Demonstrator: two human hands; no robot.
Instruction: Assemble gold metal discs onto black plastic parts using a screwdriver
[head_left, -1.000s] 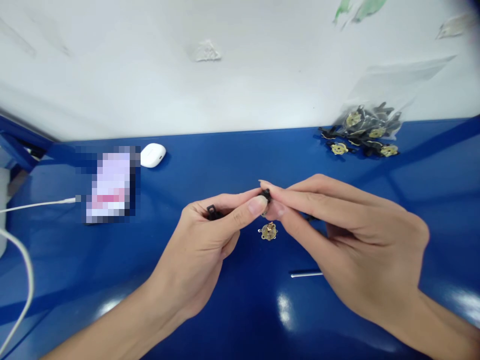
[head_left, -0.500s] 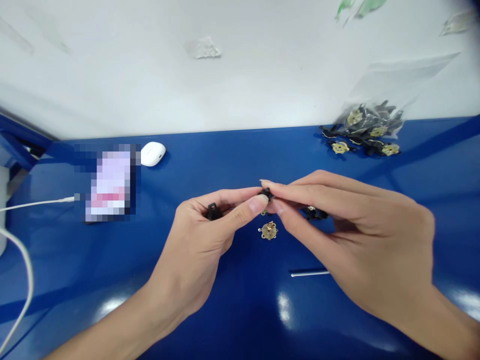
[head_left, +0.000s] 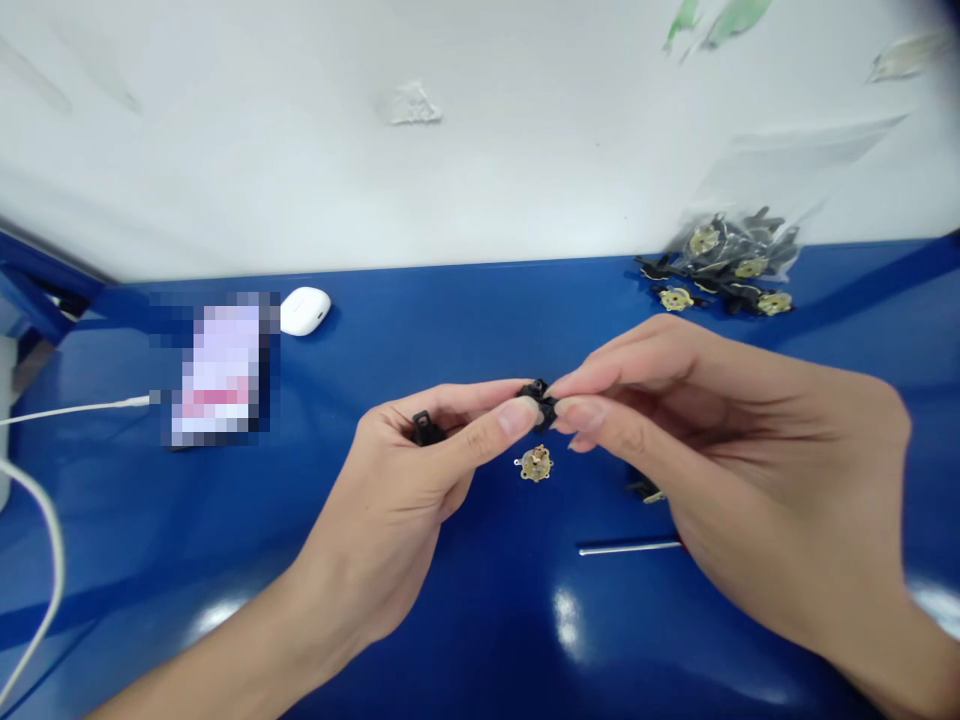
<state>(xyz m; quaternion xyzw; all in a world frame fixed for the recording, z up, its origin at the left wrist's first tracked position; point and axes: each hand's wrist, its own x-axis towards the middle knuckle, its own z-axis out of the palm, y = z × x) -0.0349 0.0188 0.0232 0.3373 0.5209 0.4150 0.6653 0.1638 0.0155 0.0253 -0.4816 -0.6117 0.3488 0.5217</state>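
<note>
Between thumb and fingers, my left hand (head_left: 420, 480) grips a small black plastic part (head_left: 538, 392); another end of black plastic (head_left: 426, 428) sticks out near the base of its thumb. Whether the two black pieces are one part is hidden by the thumb. My right hand (head_left: 742, 470) pinches the right side of the same part with thumb and fingertips. Just below the fingertips, a small brass-coloured plate (head_left: 535, 464) with several lugs lies on the blue table (head_left: 480, 600). Under my right hand, a thin metal rod (head_left: 628, 548) is partly covered.
A plastic bag (head_left: 750, 240) of black and brass parts lies at the back right, with loose ones (head_left: 676, 298) before it. At left are a blurred-out phone (head_left: 221, 370), a white earbud case (head_left: 306, 311) and a white cable (head_left: 52, 540). A white wall (head_left: 525, 180) stands behind.
My right hand has turned and shifted slightly right, its fingers now at the black part's right side. More of that part shows. My left hand has hardly moved.
</note>
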